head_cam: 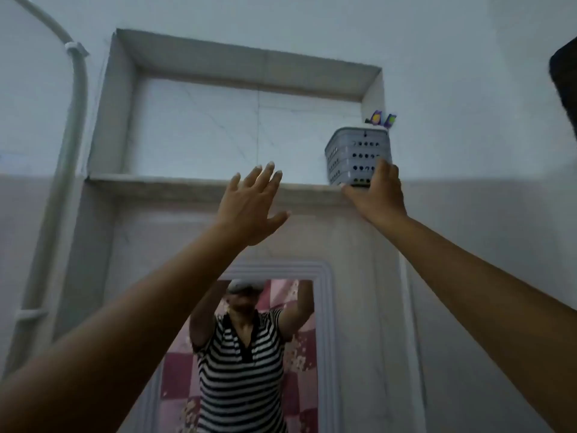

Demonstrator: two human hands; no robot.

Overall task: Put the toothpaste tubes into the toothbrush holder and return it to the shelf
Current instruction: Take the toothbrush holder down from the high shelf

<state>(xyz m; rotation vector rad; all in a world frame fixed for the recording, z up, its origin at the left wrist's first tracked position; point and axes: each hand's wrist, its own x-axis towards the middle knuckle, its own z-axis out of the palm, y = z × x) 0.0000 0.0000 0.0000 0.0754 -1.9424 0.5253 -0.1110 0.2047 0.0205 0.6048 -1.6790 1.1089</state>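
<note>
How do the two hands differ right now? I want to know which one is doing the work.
The right hand is on the lower front of the grey holder at the shelf edge; the left hand touches nothing. The left hand's fingers are spread open in the air; the right hand's are curled against the holder. The right hand is further right, by the niche's side wall. Both are raised to shelf height.

Mirror [307, 339] low on wall; pipe [76, 98] runs down left; dark object [565, 89] at right edge.

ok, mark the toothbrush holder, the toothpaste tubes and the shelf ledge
toothbrush holder [359, 154]: head view, perforated front wall.
toothpaste tubes [376, 117]: head view, purple end above the rim.
shelf ledge [175, 185]: head view, bare front edge.
</note>
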